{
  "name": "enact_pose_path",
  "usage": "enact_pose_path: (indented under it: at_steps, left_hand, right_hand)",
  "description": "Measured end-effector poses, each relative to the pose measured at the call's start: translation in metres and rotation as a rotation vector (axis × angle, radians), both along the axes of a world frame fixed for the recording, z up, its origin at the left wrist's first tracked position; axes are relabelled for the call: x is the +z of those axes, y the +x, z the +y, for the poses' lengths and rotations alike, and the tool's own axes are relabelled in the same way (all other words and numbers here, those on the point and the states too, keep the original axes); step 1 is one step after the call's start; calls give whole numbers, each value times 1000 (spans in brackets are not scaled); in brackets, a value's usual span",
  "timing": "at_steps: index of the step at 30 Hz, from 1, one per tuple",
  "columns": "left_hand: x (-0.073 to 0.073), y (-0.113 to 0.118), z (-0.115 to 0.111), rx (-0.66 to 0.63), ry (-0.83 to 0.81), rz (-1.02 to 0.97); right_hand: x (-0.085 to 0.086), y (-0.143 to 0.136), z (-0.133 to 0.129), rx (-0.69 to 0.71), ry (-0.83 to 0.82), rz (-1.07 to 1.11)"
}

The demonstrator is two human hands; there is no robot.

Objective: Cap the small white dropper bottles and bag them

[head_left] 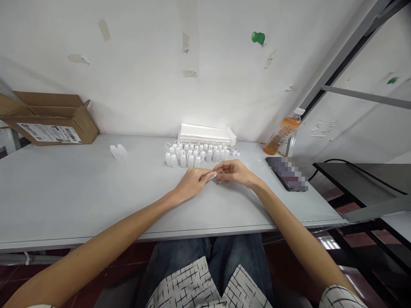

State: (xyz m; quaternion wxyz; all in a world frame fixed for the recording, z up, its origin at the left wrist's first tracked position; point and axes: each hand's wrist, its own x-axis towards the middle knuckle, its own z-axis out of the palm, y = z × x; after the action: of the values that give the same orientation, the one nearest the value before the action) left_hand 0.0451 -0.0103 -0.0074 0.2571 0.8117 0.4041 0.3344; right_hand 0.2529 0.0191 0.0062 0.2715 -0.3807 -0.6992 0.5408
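My left hand [191, 183] is closed around a small white plastic bottle [212, 176], most of it hidden by the fingers. The fingertips of my right hand [236, 172] pinch at the top end of that bottle, where a thin pale loop shows; what exactly they grip is too small to make out. Just beyond both hands stand several small white bottles [190, 161] in rows, some with looped cap straps. Behind them, a stack of white trays [207, 132] lies against the wall.
An open cardboard box [61, 124] sits at the far left. A white scrap [118, 151] lies on the grey table [80, 192]. At the right are a bottle of orange drink [282, 134], leaning, and a phone [285, 173]. A metal frame rises beyond the table's right end.
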Motion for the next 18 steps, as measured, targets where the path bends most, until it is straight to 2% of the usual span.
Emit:
enact_pose_path:
  at_steps: [6,14,18]
  left_hand:
    - [0,-1,0,-5,9,86]
    - [-3,-3,4,39,23,90]
    - [-3,-6,5,12,27,89]
  right_hand:
    - [1,-4,-2,10,7,-4]
    - [1,4,1,-23,15,8]
    - [2,6,2,-32,16,12]
